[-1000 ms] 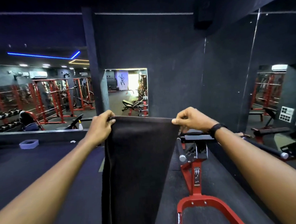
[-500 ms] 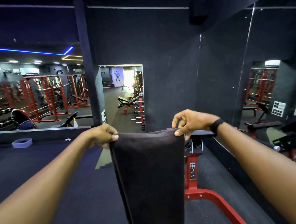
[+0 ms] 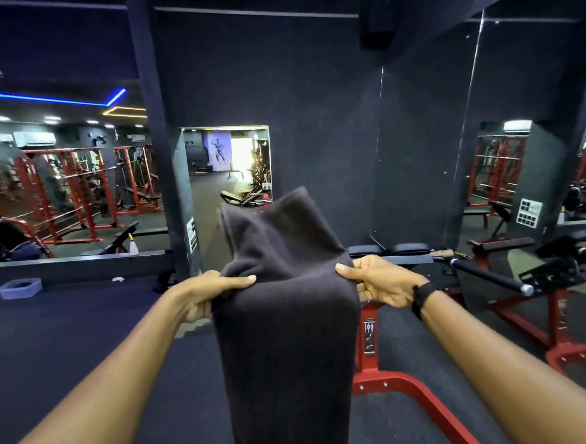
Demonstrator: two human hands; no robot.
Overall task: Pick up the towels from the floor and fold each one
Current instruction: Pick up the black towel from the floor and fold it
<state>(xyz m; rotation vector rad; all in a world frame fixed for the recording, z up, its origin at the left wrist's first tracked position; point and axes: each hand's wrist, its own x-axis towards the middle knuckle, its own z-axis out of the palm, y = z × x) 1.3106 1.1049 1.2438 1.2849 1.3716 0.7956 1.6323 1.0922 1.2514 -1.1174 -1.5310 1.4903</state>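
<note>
Dark grey towel was held up at arm's length in front of the person, off the floor. Left hand gripped its left edge, thumb across the front face, fingers curled behind. Right hand gripped the right edge the same way; a black wristband sat on that wrist. Above the two grips the upper part of the towel stood up in a loose, blurred peak; below them the cloth hung straight down past the bottom edge of the view.

Writing: a pictogram label on the red upright of the red exercise machine just behind the towel; text too small to read. A white chart on the right pillar, unreadable.

Containers: a pale blue tub on the floor at far left, contents not visible. A white spray bottle stood further back.
</note>
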